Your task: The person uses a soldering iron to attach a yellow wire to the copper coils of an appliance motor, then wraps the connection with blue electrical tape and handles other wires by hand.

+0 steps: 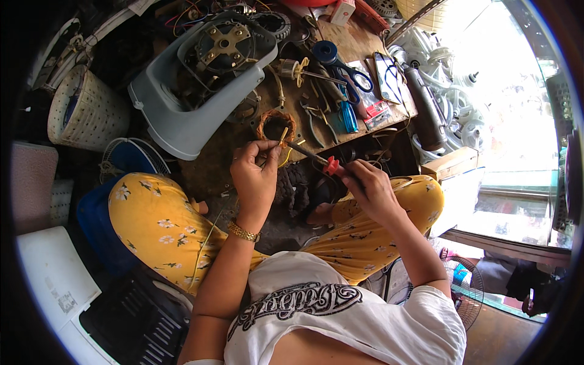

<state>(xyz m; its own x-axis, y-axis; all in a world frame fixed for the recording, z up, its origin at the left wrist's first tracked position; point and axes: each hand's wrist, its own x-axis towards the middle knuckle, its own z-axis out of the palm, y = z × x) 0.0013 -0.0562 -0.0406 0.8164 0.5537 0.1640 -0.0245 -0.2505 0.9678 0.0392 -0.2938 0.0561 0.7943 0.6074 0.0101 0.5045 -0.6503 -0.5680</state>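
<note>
Seen from the head camera, a person sat cross-legged in yellow floral trousers (155,225) before a low wooden workbench (350,45) crowded with tools. The left hand (254,176) was raised at the bench's near edge, its fingers (267,147) pinched narrow around a small pale sliver at the rim of a copper-wound coil (277,125); whether they also touched the coil itself could not be told. The coil lay flat on the bench, just above the fingertips. The right hand (368,185) was closed around the red handle of a soldering iron (316,159), the handle emerging from the fist at the thumb side. The tool's long axis ran from lower right to upper left, its dark shaft pointing toward the left hand, the tip meeting the coil's rim beside the pinching fingers. A grey plastic fan housing (182,118) with its motor exposed stood to the coil's upper left. Blue-handled scissors (350,76), a blue screwdriver (348,115) and pliers (313,121) lay to the right. A gold bracelet (243,232) circled the left wrist.
</note>
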